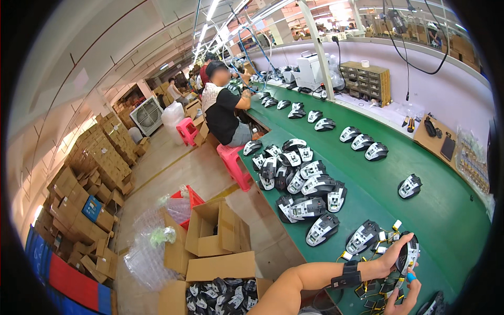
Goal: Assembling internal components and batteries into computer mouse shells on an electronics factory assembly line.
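Note:
A black-and-white computer mouse [409,253] is gripped in my left hand [391,258], tipped up on its side above the green bench. My right hand [407,299] is curled at the lower end of that mouse, with a blue cover on one fingertip pressed against it. Whether those fingers also pinch a small part is hidden. Beneath and beside both hands lie several small flat batteries [371,286] with thin wires. Another mouse [363,237] rests just left of my left hand, and a dark mouse [432,303] sits at the lower right.
Many mice [317,185] are heaped along the near edge of the green bench [367,178]; others stand in a row farther back. An open carton of mice [223,294] is below on the left. A co-worker [223,107] sits farther up the bench, by a pink stool [233,163].

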`<act>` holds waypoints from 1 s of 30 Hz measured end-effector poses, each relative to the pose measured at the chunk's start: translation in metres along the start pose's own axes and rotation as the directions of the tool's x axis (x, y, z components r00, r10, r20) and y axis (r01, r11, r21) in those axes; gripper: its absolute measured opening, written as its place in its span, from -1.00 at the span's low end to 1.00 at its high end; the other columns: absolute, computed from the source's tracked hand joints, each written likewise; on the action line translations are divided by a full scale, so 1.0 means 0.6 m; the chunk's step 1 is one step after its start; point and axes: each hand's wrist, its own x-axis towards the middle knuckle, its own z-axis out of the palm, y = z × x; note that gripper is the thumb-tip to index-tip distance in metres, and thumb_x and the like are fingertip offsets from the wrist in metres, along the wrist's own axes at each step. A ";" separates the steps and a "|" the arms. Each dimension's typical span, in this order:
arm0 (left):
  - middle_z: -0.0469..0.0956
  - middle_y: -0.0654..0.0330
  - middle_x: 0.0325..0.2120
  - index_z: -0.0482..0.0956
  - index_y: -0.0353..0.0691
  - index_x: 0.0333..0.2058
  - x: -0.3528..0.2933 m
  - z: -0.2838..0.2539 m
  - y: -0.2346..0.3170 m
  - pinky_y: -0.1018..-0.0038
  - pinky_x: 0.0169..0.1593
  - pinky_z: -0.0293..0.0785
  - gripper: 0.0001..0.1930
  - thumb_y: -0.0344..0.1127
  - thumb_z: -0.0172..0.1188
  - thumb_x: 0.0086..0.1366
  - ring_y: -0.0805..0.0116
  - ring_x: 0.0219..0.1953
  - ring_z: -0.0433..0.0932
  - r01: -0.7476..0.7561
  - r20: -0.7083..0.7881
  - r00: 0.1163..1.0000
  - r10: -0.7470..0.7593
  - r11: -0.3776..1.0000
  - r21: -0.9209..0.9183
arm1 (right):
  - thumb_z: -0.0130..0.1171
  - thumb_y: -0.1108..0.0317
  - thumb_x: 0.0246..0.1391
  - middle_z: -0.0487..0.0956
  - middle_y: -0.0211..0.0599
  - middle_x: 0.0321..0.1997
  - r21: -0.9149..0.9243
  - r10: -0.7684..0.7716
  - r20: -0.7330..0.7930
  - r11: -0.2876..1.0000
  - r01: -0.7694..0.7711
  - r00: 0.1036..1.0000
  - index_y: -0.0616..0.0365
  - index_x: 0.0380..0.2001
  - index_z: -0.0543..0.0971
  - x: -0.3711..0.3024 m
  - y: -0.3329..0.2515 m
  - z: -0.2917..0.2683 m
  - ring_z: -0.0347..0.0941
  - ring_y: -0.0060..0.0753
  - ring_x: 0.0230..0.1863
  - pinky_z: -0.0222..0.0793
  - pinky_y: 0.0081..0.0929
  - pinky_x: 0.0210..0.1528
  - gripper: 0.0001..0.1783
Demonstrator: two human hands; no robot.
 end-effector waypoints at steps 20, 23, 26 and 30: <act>0.53 0.17 -0.39 0.42 -0.17 -0.23 0.003 -0.003 -0.001 0.47 -0.40 0.53 -0.50 0.21 0.04 0.25 0.38 -0.41 0.58 -0.042 0.048 0.998 0.034 0.986 0.159 | 0.20 0.49 0.03 0.54 -0.16 -0.29 0.091 0.114 0.037 0.989 -0.117 0.993 0.29 -0.03 0.48 -0.006 0.011 0.000 0.48 -0.33 -0.35 0.42 -0.49 -0.29 -0.61; 0.54 0.19 -0.38 0.45 -0.19 -0.17 0.009 -0.010 0.004 0.50 -0.40 0.55 -0.44 0.27 0.01 0.24 0.36 -0.43 0.59 -0.004 0.016 1.000 0.001 0.987 0.159 | 0.20 0.46 0.06 0.55 -0.11 -0.24 0.032 0.055 0.063 0.998 -0.057 0.997 0.30 -0.03 0.48 0.008 0.002 -0.006 0.50 -0.30 -0.29 0.43 -0.47 -0.23 -0.62; 0.55 0.20 -0.38 0.47 -0.20 -0.20 0.013 -0.008 0.003 0.48 -0.37 0.55 -0.43 0.27 0.01 0.24 0.36 -0.42 0.59 0.009 0.081 0.996 -0.022 0.988 0.156 | 0.21 0.44 0.07 0.56 -0.07 -0.18 0.047 0.084 0.090 0.995 -0.089 0.992 0.29 -0.03 0.49 0.014 -0.008 -0.021 0.50 -0.26 -0.24 0.43 -0.43 -0.17 -0.62; 0.56 0.19 -0.37 0.49 -0.17 -0.23 0.025 0.001 0.029 0.49 -0.37 0.54 -0.45 0.26 0.00 0.24 0.39 -0.43 0.59 0.042 0.001 0.999 -0.044 0.963 0.268 | 0.20 0.43 0.06 0.55 -0.03 -0.12 0.009 0.028 0.013 1.000 -0.028 1.000 0.28 -0.04 0.50 0.019 0.015 -0.022 0.48 -0.15 -0.16 0.37 -0.33 -0.05 -0.63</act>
